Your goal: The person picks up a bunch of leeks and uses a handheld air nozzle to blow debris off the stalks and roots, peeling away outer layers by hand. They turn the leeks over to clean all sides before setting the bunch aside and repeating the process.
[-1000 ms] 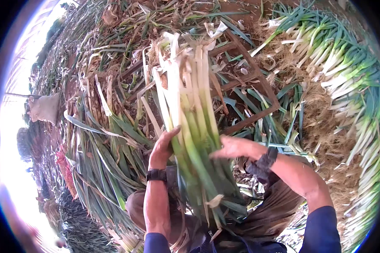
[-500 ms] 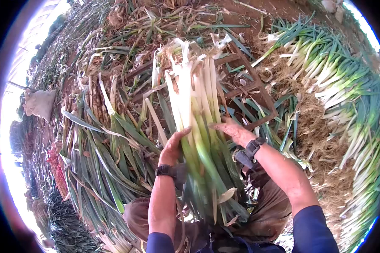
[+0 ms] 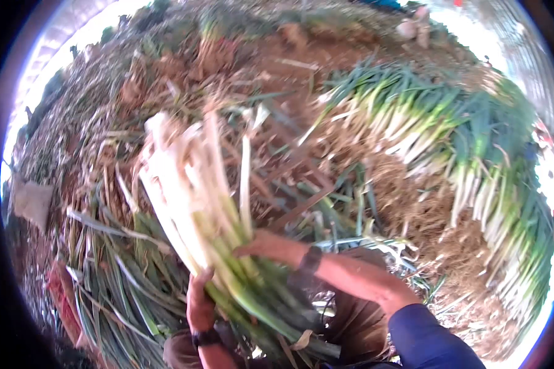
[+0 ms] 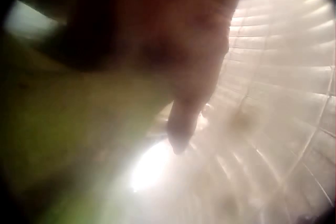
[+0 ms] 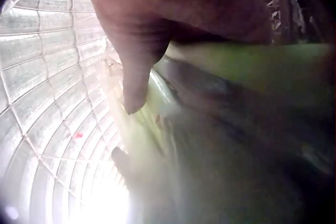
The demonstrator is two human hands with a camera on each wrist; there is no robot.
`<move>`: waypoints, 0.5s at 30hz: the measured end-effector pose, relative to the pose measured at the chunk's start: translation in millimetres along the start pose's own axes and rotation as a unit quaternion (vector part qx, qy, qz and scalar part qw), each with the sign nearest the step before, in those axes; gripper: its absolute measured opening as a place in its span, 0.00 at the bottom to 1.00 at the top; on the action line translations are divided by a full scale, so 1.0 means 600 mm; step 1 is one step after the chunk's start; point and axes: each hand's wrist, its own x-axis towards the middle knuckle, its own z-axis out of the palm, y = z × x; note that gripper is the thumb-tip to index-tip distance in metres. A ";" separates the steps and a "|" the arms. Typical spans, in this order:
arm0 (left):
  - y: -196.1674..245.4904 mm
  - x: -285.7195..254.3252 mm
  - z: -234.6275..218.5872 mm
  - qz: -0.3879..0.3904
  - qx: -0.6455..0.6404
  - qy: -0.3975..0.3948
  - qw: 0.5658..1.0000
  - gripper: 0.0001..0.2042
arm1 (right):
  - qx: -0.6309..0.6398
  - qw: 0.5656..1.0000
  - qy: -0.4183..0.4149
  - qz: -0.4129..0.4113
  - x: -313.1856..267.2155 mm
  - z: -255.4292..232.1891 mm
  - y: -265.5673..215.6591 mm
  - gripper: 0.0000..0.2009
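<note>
A thick bundle of long green onions slants across the lap in the head view, white root ends up and left, dark green tops down toward the body. My left hand grips its left side, thumb lying along the stalks. From the right, my right hand holds the bundle around where white turns green. The right wrist view shows that thumb pressed over the pale stalks. In the left wrist view the thumb shows beside a blurred green mass. Most other fingers are hidden behind the stalks.
Untrimmed green onions lie heaped to the left. A long curved row of cleaned ones runs along the right, roots inward. A wooden frame lies on the littered ground ahead. A pale sack is at far left.
The head view has turned toward the right. My right hand, blurred and loose a second ago, closed onto the bundle's right side. The bundle now leans more to the left.
</note>
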 end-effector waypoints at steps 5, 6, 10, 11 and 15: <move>-0.010 -0.088 -0.001 0.124 0.001 -0.121 0.985 0.31 | 0.051 0.985 -0.052 -0.159 -0.124 0.075 -0.042 0.37; -0.013 -0.108 -0.008 0.106 0.006 -0.076 0.991 0.31 | 0.057 0.984 -0.051 -0.162 -0.141 0.083 -0.047 0.37; -0.020 -0.160 -0.033 0.123 0.006 -0.003 0.992 0.32 | 0.079 0.985 -0.035 -0.152 -0.117 0.139 -0.018 0.57; -0.023 -0.157 -0.028 0.132 0.004 -0.015 0.991 0.32 | 0.078 0.981 -0.023 -0.178 -0.118 0.147 -0.018 0.56; -0.038 -0.172 -0.077 0.158 -0.066 -0.052 0.984 0.40 | 0.031 0.978 -0.033 -0.204 -0.148 0.180 -0.080 0.56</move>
